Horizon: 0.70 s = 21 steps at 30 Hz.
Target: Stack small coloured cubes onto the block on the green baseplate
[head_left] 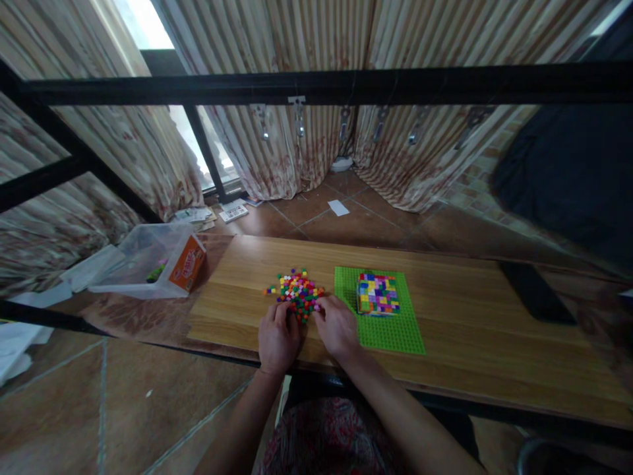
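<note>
A loose pile of small, many-coloured building bricks (299, 290) lies on the wooden board in front of me. At the pile's near left edge is my left hand (279, 335), its fingers curled down among the bricks; what sits between the fingertips is hidden. From the right side my right hand (339, 326) reaches in, thumb and fingers pinched at a small pink brick. To the right of that hand lies a green studded baseplate (390, 335). A block built of many-coloured bricks (378, 293) stands on the plate's far half.
A clear plastic bin (133, 287) with an orange label stands left of the wooden board (465, 336). A dark flat object (537, 293) lies on the board's right. A black metal bar (316, 87) with hanging clips crosses ahead, before curtains (306, 39).
</note>
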Each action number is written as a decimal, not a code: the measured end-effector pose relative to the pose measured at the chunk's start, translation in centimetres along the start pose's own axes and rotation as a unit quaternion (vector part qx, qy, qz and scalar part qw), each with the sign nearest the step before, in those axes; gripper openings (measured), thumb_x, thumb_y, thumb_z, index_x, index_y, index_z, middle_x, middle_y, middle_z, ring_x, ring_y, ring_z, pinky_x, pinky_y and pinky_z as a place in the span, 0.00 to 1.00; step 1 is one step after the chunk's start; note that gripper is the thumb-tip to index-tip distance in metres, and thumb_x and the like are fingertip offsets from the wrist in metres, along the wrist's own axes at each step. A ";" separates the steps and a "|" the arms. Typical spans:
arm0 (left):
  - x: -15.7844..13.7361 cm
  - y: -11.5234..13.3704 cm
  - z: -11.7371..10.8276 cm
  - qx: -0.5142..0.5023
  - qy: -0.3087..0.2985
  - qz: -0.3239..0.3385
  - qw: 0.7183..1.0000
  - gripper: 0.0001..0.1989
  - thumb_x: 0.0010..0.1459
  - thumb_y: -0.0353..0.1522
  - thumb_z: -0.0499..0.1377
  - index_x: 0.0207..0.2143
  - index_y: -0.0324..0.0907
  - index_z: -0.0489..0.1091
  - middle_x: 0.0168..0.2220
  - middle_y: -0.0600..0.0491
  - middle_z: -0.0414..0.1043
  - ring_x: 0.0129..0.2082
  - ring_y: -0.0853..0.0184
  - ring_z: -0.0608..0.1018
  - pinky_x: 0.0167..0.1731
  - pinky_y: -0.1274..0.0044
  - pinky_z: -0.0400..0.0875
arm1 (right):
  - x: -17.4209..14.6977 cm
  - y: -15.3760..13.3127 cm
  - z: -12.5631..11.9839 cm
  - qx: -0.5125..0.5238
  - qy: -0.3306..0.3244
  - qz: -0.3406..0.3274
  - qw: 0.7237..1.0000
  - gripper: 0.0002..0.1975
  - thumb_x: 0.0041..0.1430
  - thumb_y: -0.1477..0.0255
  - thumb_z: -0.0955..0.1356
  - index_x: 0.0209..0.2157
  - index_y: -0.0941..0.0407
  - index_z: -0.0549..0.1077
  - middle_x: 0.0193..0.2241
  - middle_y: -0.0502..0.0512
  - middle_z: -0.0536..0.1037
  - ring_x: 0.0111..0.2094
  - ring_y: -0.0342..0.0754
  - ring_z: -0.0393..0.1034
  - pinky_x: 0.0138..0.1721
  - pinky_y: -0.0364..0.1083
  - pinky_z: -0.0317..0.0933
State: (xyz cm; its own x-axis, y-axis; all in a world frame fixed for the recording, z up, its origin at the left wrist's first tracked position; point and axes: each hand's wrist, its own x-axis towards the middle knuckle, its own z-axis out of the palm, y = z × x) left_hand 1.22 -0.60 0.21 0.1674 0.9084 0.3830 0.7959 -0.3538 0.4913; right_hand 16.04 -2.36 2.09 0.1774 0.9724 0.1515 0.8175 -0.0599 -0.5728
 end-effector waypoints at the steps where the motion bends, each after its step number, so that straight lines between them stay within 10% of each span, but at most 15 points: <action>1: 0.0 0.0 0.0 -0.001 0.000 0.000 1.000 0.11 0.61 0.29 0.54 0.45 0.40 0.69 0.42 0.45 0.74 0.42 0.58 0.77 0.42 0.68 0.72 | 0.1 0.0 0.1 -0.010 0.000 -0.002 1.000 0.08 0.60 0.76 0.65 0.36 0.53 0.76 0.37 0.56 0.78 0.39 0.51 0.71 0.42 0.48 0.63; 11: 0.0 -0.4 0.1 0.025 0.007 0.017 1.000 0.11 0.61 0.30 0.54 0.46 0.40 0.69 0.41 0.45 0.74 0.41 0.58 0.78 0.40 0.70 0.71 | -1.3 0.6 -1.3 0.119 0.016 -0.046 0.992 0.11 0.64 0.75 0.62 0.39 0.54 0.77 0.36 0.56 0.79 0.40 0.51 0.73 0.44 0.48 0.64; 21: 0.2 -0.8 0.1 0.045 0.021 0.035 0.998 0.10 0.61 0.30 0.55 0.45 0.41 0.70 0.41 0.46 0.75 0.40 0.60 0.78 0.38 0.72 0.71 | -3.3 5.1 -7.7 0.233 0.153 0.061 0.958 0.10 0.63 0.66 0.65 0.37 0.53 0.78 0.36 0.56 0.81 0.38 0.49 0.75 0.41 0.48 0.67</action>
State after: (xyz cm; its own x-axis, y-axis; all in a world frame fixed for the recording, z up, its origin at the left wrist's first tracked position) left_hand 0.69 -0.16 -0.15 0.2009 0.8713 0.4477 0.8323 -0.3929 0.3911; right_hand 23.85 -7.66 4.91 0.4670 0.8485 0.2491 0.4599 0.0075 -0.8879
